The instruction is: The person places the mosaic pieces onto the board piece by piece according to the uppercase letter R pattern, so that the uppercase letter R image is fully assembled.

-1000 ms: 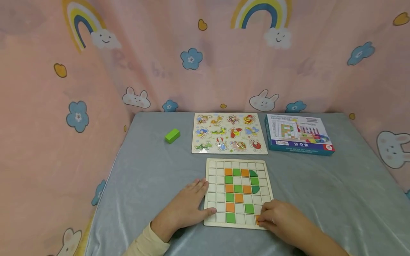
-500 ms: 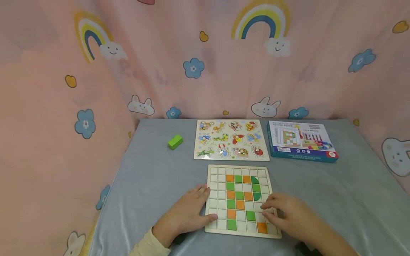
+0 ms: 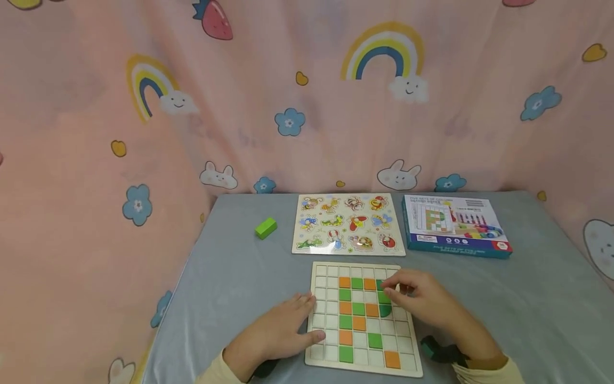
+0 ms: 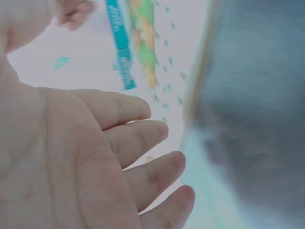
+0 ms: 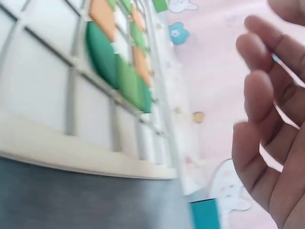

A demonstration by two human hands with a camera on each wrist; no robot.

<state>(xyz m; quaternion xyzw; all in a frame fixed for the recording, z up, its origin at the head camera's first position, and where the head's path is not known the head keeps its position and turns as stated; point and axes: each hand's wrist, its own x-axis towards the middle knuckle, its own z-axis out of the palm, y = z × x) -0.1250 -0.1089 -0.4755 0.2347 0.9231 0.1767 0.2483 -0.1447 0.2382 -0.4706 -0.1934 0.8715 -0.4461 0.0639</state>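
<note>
A square wooden grid board lies on the table, with orange and green tiles forming a letter R among white squares. My left hand rests at its left edge, fingers straight and thumb on the board; the palm shows in the left wrist view. Over the upper right squares, my right hand is beside the green tile and partly hides a dark green tile above it. Its fingers bend loosely with no piece visible between them. An orange tile lies in the bottom row.
Behind the board lies an insect picture puzzle. A flat cardboard box is to its right, and a green block to its left. A grey cloth covers the table; a pink patterned curtain hangs behind.
My right hand has let go of the orange tile in the bottom row and moved up the board to the dark green tiles. My left hand stays in place. The head view has tilted up.
</note>
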